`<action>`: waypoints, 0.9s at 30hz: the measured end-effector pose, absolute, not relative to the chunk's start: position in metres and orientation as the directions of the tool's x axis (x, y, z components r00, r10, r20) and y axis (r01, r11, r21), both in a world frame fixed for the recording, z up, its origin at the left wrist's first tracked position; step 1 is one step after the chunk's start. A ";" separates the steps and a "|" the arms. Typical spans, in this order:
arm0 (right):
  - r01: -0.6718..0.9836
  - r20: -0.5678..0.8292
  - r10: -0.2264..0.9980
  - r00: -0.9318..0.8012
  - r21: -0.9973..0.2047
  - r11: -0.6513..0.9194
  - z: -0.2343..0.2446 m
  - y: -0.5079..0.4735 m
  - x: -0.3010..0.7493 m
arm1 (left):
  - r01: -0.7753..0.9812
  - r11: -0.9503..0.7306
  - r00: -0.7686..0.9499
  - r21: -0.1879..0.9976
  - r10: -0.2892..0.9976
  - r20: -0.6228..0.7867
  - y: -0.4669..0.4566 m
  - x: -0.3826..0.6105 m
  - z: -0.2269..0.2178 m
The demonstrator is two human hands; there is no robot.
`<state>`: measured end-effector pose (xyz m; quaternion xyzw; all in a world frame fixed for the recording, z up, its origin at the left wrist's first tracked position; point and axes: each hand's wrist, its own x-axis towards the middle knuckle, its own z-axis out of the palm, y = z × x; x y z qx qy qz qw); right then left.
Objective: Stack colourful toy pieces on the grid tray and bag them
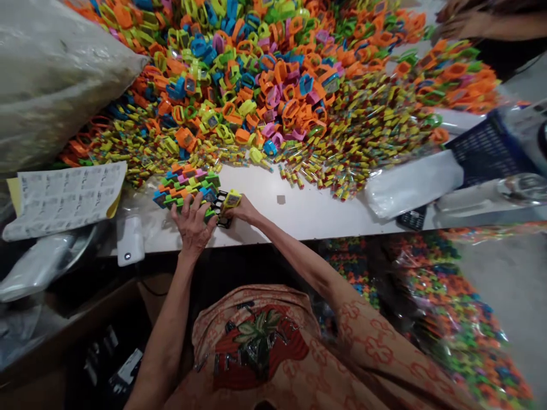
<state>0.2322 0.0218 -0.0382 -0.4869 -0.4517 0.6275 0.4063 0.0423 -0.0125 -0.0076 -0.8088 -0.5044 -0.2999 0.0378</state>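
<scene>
A black rack (pixel 223 222) lies near the front edge of the white table, filled on its left part with rows of colourful plastic toy watches (pixel 186 181). My left hand (pixel 192 225) rests over the front of these rows, fingers apart and touching the watches. At the rack's right end, my right hand (pixel 243 209) is closed on a yellow toy watch (pixel 232 199), holding it against the black slots. Part of the rack is hidden under the watches and my left hand.
Behind the rack rises a heap of loose toy watches (pixel 273 97). Small yellow wrapped pieces (pixel 363 119) spread along its front. A printed sheet (pixel 70 196) and white device (pixel 130 240) sit left; plastic bags (pixel 414 185) lie right. Another person's hand (pixel 465 24) shows at upper right.
</scene>
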 end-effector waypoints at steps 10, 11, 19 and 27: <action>0.169 -0.184 0.933 -0.310 -0.976 -0.136 -0.037 0.036 0.224 | 0.827 -0.510 0.336 0.235 0.785 0.521 -0.014 0.039 -0.006; 0.145 -0.200 0.933 -0.299 -0.976 -0.163 -0.038 0.036 0.224 | 0.826 -0.513 0.336 0.234 0.781 0.526 -0.014 0.039 -0.007; 0.219 -0.185 0.929 -0.322 -0.969 -0.117 -0.037 0.041 0.236 | 0.830 -0.512 0.344 0.219 0.781 0.520 -0.014 0.038 -0.010; 0.709 -0.159 0.879 -0.449 -0.662 0.243 -0.006 0.025 0.214 | 0.840 -0.518 0.337 0.159 0.729 0.596 -0.025 0.042 -0.003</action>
